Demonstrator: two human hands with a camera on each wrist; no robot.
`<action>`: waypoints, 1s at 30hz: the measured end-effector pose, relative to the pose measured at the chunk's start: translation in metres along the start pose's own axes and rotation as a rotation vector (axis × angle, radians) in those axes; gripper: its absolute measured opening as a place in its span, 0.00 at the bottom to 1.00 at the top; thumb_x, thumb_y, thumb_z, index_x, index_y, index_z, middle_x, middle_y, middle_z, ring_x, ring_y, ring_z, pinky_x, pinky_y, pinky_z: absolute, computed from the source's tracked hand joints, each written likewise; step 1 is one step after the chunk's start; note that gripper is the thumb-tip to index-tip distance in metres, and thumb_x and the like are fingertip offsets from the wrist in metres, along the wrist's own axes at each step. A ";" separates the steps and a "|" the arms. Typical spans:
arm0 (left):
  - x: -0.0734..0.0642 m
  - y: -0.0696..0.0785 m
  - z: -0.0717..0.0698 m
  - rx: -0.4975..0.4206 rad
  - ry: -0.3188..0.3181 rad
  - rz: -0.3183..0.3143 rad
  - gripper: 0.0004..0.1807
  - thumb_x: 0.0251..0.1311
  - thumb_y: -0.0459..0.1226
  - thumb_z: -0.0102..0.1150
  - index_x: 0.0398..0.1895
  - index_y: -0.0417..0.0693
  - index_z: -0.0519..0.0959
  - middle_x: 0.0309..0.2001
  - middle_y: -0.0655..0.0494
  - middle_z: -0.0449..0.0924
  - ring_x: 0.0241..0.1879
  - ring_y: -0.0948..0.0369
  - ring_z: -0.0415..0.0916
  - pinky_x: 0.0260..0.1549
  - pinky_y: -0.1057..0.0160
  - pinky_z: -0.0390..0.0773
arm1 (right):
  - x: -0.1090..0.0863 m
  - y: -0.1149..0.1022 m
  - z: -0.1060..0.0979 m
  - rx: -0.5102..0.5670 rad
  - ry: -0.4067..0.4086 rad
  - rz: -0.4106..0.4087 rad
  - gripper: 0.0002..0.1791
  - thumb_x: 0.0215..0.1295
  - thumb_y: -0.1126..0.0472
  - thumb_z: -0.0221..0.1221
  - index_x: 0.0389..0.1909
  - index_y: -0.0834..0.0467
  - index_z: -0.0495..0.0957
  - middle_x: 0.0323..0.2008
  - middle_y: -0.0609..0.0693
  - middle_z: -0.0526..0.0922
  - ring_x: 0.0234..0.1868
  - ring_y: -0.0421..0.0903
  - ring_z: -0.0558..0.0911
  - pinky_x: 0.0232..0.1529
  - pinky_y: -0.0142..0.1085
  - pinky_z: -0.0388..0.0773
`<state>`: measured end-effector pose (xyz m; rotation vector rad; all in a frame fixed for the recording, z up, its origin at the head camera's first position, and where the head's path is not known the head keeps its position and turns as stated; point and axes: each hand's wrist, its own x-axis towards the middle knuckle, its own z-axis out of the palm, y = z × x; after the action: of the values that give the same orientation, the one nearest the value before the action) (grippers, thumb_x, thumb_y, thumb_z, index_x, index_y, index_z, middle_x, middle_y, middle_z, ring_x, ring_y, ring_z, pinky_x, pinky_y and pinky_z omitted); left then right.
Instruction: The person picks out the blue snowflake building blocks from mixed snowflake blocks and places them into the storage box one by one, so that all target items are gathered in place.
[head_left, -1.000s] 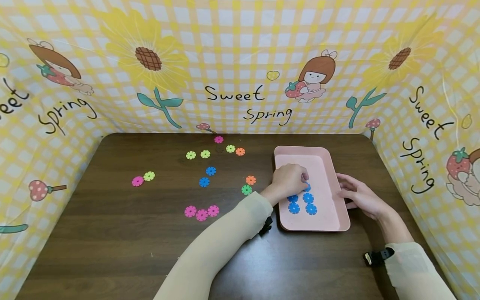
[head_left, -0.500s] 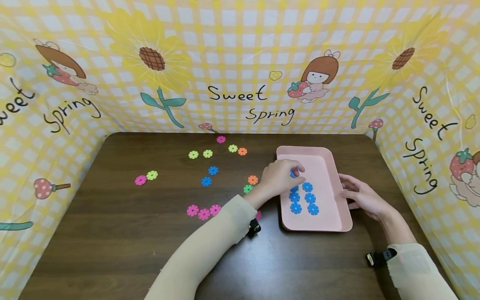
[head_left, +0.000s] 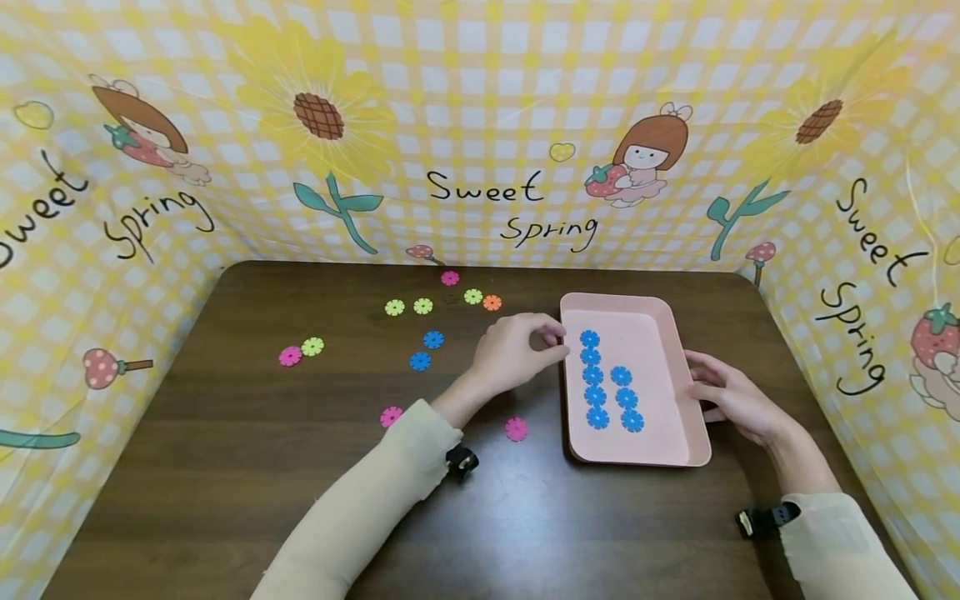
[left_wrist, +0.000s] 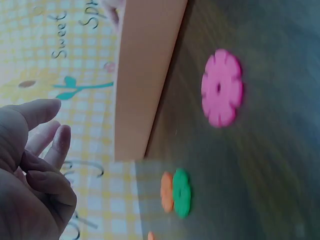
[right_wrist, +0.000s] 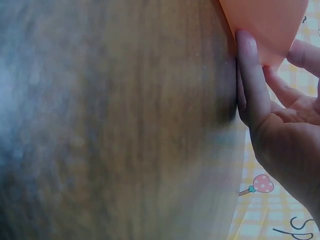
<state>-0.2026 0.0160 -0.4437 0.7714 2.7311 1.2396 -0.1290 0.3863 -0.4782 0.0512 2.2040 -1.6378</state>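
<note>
A pink tray [head_left: 671,433] holds several blue notched plastic discs in two columns; the left column [head_left: 592,375] is longer, while the right column [head_left: 626,398] has three. My left hand [head_left: 513,350] hovers at the tray's left rim, thumb and fingertips apart, with nothing between them. The left wrist view shows that hand [left_wrist: 37,170] with its lower fingers bent, beside the tray's wall [left_wrist: 145,75]. On the tray's right side my right hand [head_left: 731,396] holds the edge. In the right wrist view its thumb [right_wrist: 304,56] is at the rim and a finger [right_wrist: 252,75] lies along the lower edge.
Loose discs lie left of the tray: two blue [head_left: 427,350], a pink one [head_left: 516,429] near the tray, a pink and yellow-green pair [head_left: 302,351], and several along the back. The left arm hides others. A patterned cloth [head_left: 480,125] walls in the table [head_left: 187,467].
My left hand set down blue discs at the top of the tray's left column, let go, and drew back left past the rim. The right hand stays on the tray's right edge.
</note>
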 end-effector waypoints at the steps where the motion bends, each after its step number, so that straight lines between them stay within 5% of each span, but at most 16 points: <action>1: -0.002 -0.003 -0.004 -0.001 0.005 -0.004 0.15 0.65 0.52 0.70 0.50 0.59 0.87 0.37 0.71 0.84 0.33 0.68 0.78 0.29 0.60 0.75 | 0.000 0.000 0.000 0.000 0.001 0.000 0.40 0.78 0.64 0.55 0.82 0.64 0.45 0.66 0.76 0.65 0.48 0.42 0.83 0.43 0.47 0.86; 22: -0.069 -0.096 -0.087 0.087 0.080 -0.235 0.17 0.63 0.49 0.72 0.52 0.53 0.87 0.39 0.64 0.85 0.28 0.58 0.77 0.25 0.56 0.72 | 0.000 0.001 0.001 0.006 0.003 -0.004 0.39 0.78 0.64 0.55 0.82 0.64 0.46 0.65 0.75 0.65 0.48 0.43 0.83 0.43 0.47 0.86; 30: -0.082 -0.123 -0.110 0.146 0.022 -0.358 0.20 0.62 0.52 0.72 0.52 0.54 0.86 0.41 0.57 0.85 0.37 0.55 0.79 0.35 0.54 0.74 | -0.001 0.000 0.001 0.000 0.003 -0.003 0.39 0.79 0.64 0.55 0.82 0.64 0.46 0.66 0.75 0.65 0.48 0.42 0.83 0.43 0.47 0.86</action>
<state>-0.2083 -0.1662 -0.4701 0.2558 2.8328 0.9880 -0.1282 0.3859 -0.4783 0.0500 2.2077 -1.6405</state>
